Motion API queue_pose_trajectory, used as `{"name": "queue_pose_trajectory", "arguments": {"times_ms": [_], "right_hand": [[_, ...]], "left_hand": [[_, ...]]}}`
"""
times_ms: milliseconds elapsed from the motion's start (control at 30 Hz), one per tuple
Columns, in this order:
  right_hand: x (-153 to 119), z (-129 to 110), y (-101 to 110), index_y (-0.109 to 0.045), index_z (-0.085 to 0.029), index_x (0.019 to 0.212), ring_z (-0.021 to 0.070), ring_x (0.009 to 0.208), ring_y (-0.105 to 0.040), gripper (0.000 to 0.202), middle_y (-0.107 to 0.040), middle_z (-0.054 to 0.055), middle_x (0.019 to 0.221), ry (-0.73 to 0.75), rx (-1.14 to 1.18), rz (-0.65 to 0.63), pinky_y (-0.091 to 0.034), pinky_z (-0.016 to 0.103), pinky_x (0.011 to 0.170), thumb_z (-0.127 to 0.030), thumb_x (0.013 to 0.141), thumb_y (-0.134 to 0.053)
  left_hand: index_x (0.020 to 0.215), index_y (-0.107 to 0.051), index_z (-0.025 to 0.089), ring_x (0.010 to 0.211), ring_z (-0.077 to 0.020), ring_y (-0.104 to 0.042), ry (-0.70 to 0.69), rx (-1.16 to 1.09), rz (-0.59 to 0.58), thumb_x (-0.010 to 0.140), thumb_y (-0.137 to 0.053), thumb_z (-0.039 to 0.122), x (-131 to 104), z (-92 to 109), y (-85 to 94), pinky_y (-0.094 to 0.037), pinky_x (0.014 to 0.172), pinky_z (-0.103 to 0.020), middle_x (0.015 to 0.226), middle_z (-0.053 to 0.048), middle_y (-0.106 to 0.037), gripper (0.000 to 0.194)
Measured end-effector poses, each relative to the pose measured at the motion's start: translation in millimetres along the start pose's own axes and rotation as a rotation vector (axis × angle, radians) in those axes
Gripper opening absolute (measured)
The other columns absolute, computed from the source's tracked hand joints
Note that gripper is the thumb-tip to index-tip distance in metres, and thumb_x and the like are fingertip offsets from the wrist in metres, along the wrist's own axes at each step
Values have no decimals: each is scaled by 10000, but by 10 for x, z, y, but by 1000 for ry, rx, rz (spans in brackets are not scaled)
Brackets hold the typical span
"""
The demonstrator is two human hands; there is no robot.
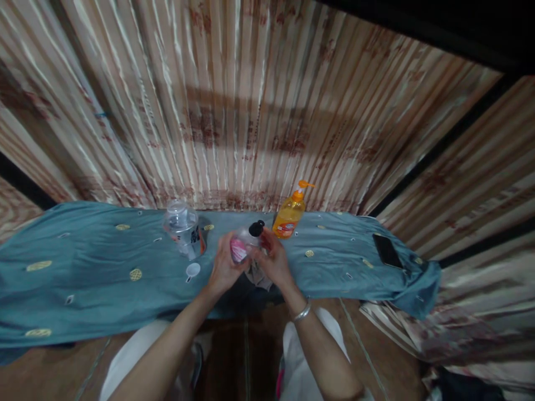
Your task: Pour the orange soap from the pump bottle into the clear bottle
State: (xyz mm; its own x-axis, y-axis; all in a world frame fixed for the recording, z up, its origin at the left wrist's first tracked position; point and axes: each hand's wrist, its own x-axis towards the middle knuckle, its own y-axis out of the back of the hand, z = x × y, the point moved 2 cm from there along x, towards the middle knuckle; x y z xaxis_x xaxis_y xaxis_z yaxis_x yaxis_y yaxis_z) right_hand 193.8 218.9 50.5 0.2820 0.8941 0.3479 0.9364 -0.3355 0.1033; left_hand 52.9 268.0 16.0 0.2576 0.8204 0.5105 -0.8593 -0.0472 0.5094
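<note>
My left hand (224, 266) is closed around a clear bottle with a pink label (239, 250) and a black pump top (256, 227). The bottle is held tilted above the near edge of the covered surface. My right hand (273, 260) presses against the bottle's right side with bent fingers. From under the right hand hangs a crumpled greyish cloth (258, 277), bunched against the bottle; the hands partly hide where it is gripped. Just behind the right hand stands a pump bottle of orange liquid (289, 216).
A blue-green patterned sheet (104, 245) covers the surface. On it, a large clear plastic jar (184, 229) stands left of my hands, with a small white round lid (193, 270) before it. A dark phone (387, 250) lies at right. Pleated curtains (234, 111) hang behind.
</note>
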Motion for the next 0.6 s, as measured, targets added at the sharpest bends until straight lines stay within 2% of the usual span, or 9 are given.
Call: {"name": "queue_pose_trajectory", "arguments": {"times_ms": [100,200,400,600], "right_hand": [[-30,-159,112,-617,-264,1107,208,987,-629,429,-675,43,1084,-8,23,76,-501,359,881,-401,712,-713],[-74,-216,168,-663,-263,984,202,883,-637,303,-695,30,949,-33,24,97,-512,353,820,-424,728,-692],[-131,-149,245,-676,-257,889,214,917,-651,221,-716,32,1005,-75,96,92,-519,368,837,-428,750,-678],[-146,-79,285,-677,-239,876,214,944,-649,238,-720,40,989,-95,150,62,-505,369,863,-443,753,-676]], "left_hand": [[1320,-368,222,1210,-272,-518,-27,-12,-92,663,-720,300,-101,96,-53,-444,1034,-432,1278,-101,-511,750],[1322,-369,236,1210,-274,-524,-40,-30,-155,653,-742,311,-186,162,-97,-445,1039,-440,1283,-101,-514,769],[1333,-389,237,1179,-267,-558,-43,-74,-248,657,-745,313,-251,226,-84,-469,1017,-428,1267,-99,-546,767],[1314,-440,225,1152,-270,-573,-27,-99,-288,602,-770,286,-261,268,-39,-480,1004,-427,1257,-97,-567,787]]}}
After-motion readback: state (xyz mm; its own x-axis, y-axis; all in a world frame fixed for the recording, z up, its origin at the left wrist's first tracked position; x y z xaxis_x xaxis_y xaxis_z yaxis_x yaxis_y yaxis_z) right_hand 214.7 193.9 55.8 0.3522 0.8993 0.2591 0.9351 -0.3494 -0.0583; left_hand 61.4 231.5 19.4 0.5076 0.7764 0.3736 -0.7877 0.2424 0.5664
